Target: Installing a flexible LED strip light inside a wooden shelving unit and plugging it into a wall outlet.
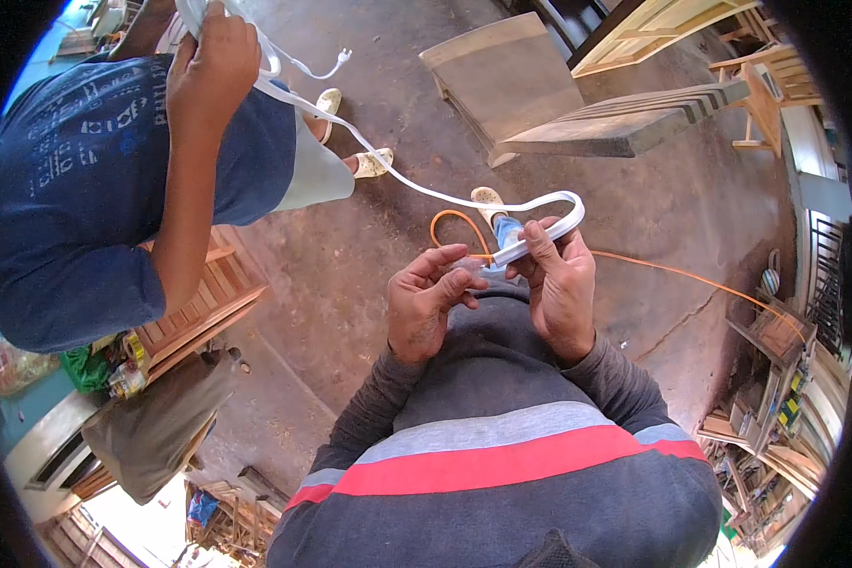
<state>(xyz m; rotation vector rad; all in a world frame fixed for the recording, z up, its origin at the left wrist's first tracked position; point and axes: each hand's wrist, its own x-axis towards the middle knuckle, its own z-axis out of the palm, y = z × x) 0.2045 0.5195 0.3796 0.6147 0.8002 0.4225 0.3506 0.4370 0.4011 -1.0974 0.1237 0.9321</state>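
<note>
Both my hands are raised close together in front of my body. My right hand [560,284] grips a flat white cable [402,178], which bends back in a tight loop above the fingers. The cable's end points toward my left hand [431,301]. That hand is pinched, with thumb and fingers closed near the cable end around something small and seemingly clear that I cannot make out. A thin orange cord [672,268] curls into a small loop and meets the cable end between my hands. Its other part runs off to the right.
At the left another person [95,189] in a dark shirt holds the rest of the white cable, coiled, in a raised hand [220,71]. Wooden panels [506,76] stand on the floor ahead. Wooden slatted furniture [199,284] is at the left, and stacked timber [776,445] at the right.
</note>
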